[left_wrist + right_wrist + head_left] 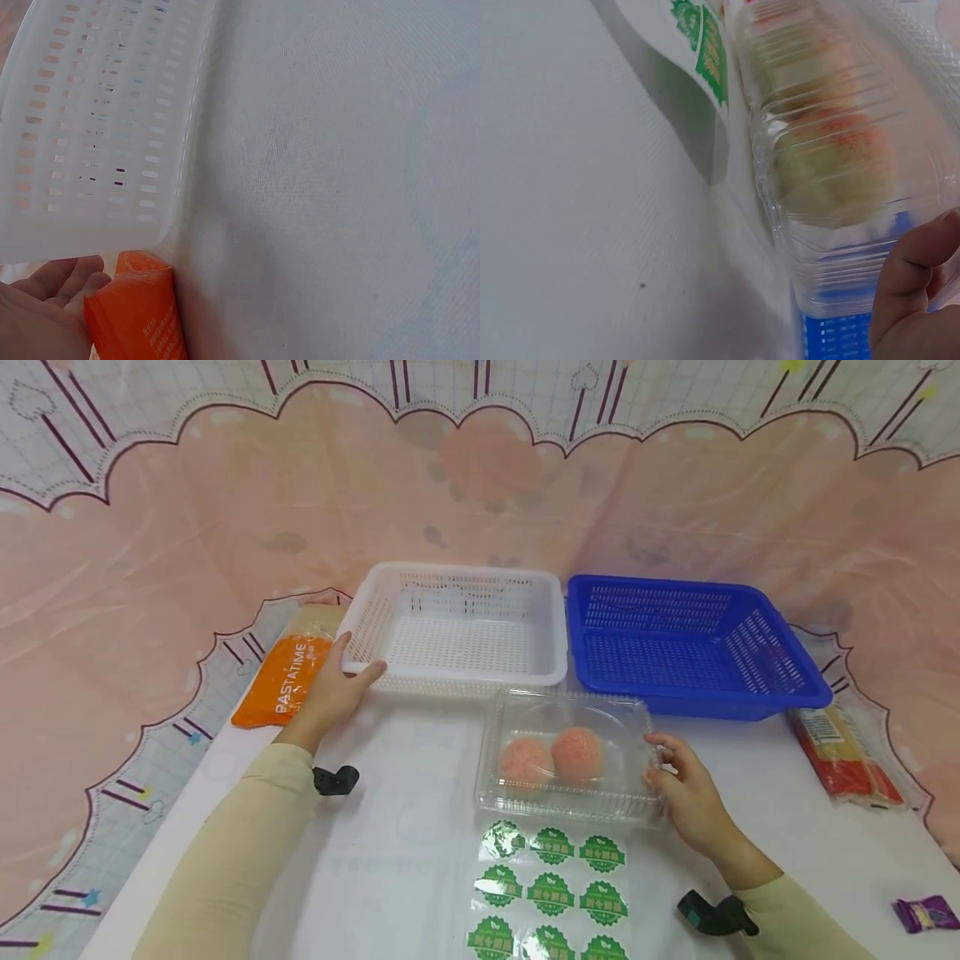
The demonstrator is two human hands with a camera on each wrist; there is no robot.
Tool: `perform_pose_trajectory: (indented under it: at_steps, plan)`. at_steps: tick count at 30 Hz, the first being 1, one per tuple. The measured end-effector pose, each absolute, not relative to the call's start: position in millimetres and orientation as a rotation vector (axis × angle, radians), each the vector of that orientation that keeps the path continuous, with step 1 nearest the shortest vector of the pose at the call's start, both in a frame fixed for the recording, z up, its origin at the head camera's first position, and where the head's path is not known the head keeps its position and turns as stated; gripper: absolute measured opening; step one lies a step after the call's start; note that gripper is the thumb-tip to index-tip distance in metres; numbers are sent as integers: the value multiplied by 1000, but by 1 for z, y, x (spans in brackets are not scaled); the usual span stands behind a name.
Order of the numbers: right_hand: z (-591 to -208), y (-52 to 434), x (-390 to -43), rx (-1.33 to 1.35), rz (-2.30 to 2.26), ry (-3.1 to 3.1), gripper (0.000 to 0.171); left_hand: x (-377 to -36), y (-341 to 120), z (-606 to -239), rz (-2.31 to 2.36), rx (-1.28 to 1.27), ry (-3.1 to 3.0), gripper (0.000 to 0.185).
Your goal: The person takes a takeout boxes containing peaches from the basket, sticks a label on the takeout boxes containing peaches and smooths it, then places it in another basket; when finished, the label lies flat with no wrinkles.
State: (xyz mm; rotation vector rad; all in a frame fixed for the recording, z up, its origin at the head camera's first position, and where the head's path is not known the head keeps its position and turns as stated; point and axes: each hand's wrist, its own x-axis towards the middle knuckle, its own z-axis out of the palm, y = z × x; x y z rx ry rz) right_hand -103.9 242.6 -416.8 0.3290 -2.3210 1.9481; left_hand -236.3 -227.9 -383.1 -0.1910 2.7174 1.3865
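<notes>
While an orange pasta packet (283, 681) lies at far left, the left hand (333, 689) grips the white basket (457, 627) corner, and the right hand (686, 789) grasps the clear clamshell box (566, 756) holding two peaches (553, 756) mid-counter.

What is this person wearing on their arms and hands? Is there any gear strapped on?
Both arms are in long, plain cream sleeves that end at the wrists. The left hand and right hand are bare, with no gloves, and no rings that can be made out. A small black device sits at each wrist, one on the left and one on the right.
</notes>
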Motion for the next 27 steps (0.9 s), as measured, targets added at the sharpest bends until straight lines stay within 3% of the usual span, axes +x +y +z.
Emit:
perform_pose_trajectory:
  at_steps: [27]
  plan:
    - [-420,250,-117,230,1749,-2513,40,-238,-226,-379,1371,-189,2724,99]
